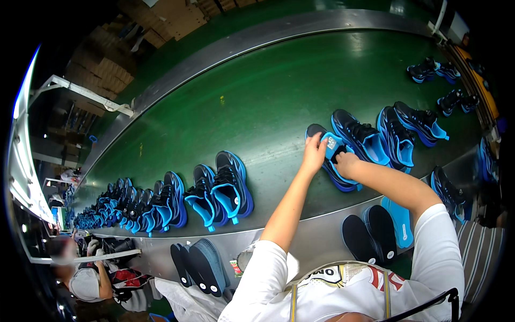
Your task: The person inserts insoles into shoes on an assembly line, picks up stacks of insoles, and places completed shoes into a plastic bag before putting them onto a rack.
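A black sneaker with bright blue lining (337, 177) lies at a slant in front of me, its toe pointing away. My left hand (315, 154) grips it by the upper, fingers at the pulled-up blue tongue (333, 141), where a white label shows. At the shoe's opening is my right hand (346, 164), its curled fingers reaching partly inside and partly hidden there. Just right of it stands a matching black and blue sneaker (358, 134), with another pair (397, 134) beyond.
A long row of similar sneakers (171, 198) runs left along the green belt (268, 107). Dark insole stacks (206, 265) (370, 231) and a blue insole (398, 221) lie on the metal ledge (316, 231) before me. A co-worker (88, 279) sits at far left.
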A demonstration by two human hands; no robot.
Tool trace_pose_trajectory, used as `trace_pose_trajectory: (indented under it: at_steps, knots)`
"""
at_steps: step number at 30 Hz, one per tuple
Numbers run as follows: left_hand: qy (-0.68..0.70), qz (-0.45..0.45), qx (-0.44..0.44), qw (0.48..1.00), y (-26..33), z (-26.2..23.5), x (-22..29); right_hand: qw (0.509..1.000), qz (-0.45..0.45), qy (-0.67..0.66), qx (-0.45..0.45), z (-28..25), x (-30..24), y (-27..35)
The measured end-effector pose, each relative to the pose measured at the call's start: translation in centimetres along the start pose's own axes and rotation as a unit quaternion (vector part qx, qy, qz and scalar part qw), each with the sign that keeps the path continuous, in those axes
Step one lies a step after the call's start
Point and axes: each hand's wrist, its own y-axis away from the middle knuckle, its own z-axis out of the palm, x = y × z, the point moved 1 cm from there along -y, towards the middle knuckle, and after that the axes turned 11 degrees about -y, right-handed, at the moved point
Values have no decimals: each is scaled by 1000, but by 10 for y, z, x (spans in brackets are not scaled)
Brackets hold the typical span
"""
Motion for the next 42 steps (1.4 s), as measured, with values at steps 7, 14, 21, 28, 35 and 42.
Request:
trace_pose_trajectory:
  at_steps: [7, 14, 21, 28, 35, 42]
  knots:
    - [-166, 116, 53, 978, 7, -4, 24, 994, -39, -70, -68, -23, -4, 28]
    - [-109, 136, 36, 984, 21, 11, 36, 944, -70, -164, 278, 27, 7, -12]
    - [-183, 260, 36, 948, 36, 18, 30, 943, -40, -117, 310, 29, 2, -46]
    - [-178, 247, 48, 951, 36, 30, 27, 953, -25, -98, 286, 30, 4, -61]
    - [-77, 125, 61, 987, 24, 28, 25, 980, -80, -52, 173, 12, 4, -32]
    - [-81, 76, -9, 994, 9, 12, 22, 987, -70, -125, -77, -20, -4, 58]
